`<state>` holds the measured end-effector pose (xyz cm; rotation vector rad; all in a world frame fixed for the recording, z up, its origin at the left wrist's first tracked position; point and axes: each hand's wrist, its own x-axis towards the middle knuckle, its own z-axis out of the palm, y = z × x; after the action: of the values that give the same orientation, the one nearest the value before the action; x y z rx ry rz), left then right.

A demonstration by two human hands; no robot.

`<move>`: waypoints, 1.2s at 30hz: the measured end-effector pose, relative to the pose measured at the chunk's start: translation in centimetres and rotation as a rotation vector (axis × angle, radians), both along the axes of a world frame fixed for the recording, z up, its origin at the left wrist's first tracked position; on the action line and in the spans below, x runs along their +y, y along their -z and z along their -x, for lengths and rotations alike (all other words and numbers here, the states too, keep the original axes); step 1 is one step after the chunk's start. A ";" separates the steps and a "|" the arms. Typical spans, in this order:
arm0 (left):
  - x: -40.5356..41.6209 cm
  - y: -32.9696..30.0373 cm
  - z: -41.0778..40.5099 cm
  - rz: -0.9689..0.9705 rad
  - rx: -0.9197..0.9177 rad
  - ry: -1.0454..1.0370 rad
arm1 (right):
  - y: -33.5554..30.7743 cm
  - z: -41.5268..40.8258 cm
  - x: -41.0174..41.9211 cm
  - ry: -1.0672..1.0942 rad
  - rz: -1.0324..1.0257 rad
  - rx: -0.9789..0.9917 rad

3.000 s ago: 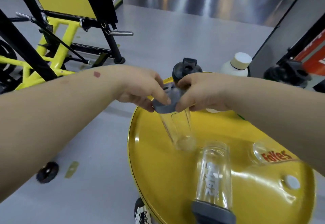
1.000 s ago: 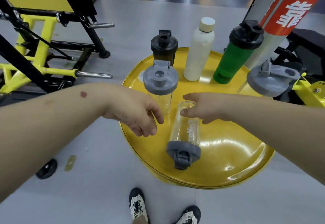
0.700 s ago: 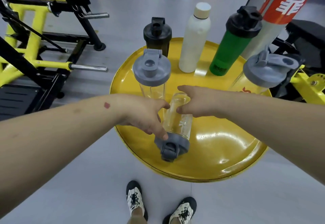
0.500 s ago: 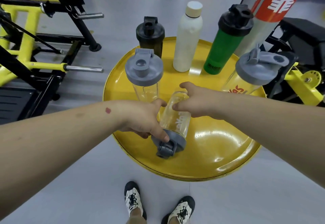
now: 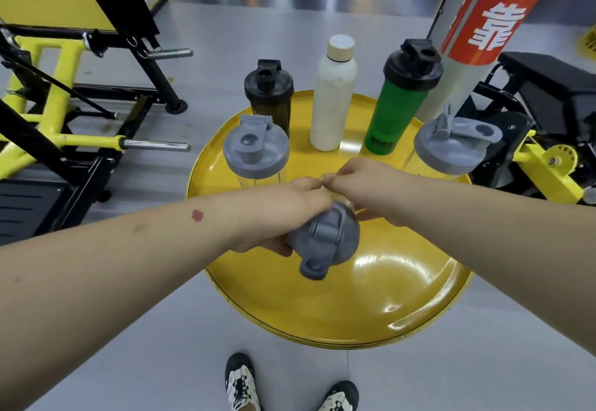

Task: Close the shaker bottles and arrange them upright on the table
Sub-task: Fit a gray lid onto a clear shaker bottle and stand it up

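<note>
Both hands hold a clear shaker bottle with a grey lid above the round yellow table. The lid end tips toward me and its flip cap hangs open. My left hand wraps the bottle just behind the lid. My right hand grips its clear body, which the hands mostly hide. Two other clear shakers with grey lids stand upright, one at the left and one at the right. Behind them stand a black shaker, a white bottle and a green shaker.
Yellow and black gym equipment stands on the floor to the left. A black bench with a yellow frame is at the right. A silver post with a red banner rises behind the table. My shoes show below the table's edge.
The lying grey-lidded shaker has been gripped by both hands and lifted off the table, tilting its lid end up toward me. Three seconds ago the hands were fitting a lid on the left shaker.
</note>
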<state>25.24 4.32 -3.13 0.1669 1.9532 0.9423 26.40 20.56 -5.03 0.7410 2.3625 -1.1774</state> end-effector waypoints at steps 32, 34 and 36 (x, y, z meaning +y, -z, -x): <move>3.4 0.3 2.8 -0.296 0.182 -0.286 | -3.2 -0.3 2.4 0.265 0.337 0.244; 3.3 0.3 2.8 -0.287 0.186 -0.271 | -3.1 -0.3 2.4 0.265 0.331 0.246; 3.1 0.2 3.0 -0.282 0.189 -0.255 | -3.2 -0.3 2.3 0.266 0.317 0.241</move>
<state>22.28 7.40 -3.34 0.1752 2.0374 1.4147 26.68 22.89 -1.81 0.8595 2.2246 -1.7939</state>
